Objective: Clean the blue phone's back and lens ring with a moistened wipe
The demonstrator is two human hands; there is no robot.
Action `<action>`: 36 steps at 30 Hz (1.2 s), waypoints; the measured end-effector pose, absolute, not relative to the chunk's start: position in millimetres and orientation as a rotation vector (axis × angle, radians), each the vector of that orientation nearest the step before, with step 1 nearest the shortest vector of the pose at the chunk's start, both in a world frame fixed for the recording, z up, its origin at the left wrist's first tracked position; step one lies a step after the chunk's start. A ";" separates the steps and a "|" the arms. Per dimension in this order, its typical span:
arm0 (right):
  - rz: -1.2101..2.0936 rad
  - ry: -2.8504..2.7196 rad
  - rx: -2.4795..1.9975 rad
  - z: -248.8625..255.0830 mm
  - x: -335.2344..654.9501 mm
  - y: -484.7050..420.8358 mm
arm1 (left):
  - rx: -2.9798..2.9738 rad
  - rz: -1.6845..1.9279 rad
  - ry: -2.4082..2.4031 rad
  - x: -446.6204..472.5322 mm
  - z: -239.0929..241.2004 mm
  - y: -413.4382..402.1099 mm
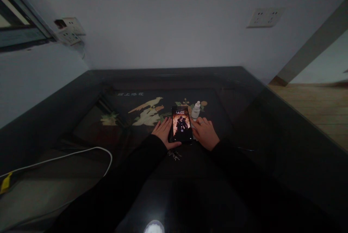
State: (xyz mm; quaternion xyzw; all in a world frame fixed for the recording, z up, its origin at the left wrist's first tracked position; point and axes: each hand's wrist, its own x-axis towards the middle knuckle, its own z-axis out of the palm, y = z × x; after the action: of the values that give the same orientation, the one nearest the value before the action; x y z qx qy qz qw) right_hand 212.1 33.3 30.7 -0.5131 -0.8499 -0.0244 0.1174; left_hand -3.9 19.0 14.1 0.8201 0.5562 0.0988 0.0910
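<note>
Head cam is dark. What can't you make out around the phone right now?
Head view only:
1. Small white bottle: label too small and dim to read; its base is hidden behind the right hand.
2. Keys by the phone: lost in shadow, number unclear.
3. White cable: runs off the left edge, ends unseen.
4. Left hand: too dark to tell whether it touches the phone.
</note>
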 end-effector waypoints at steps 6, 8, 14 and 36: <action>-0.052 -2.477 -1.493 30.8 213.0 34.0 | 2.432 0.258 1.656 -3.2 17.0 18.9; -0.051 -2.474 -1.495 30.9 213.2 34.0 | 2.431 0.243 1.659 -2.9 18.7 18.3; -0.077 -2.487 -1.496 31.5 213.1 33.2 | 2.437 0.256 1.650 -4.1 18.9 18.0; -0.066 -2.393 -1.361 37.6 209.2 20.0 | 2.084 0.662 1.951 13.3 22.1 29.4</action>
State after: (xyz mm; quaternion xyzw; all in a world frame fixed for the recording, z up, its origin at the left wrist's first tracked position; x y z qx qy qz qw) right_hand 209.2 20.0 37.6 -0.4851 -0.8526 -0.0234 0.1928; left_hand 13.3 29.4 22.1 0.7072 0.6621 0.2247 0.1053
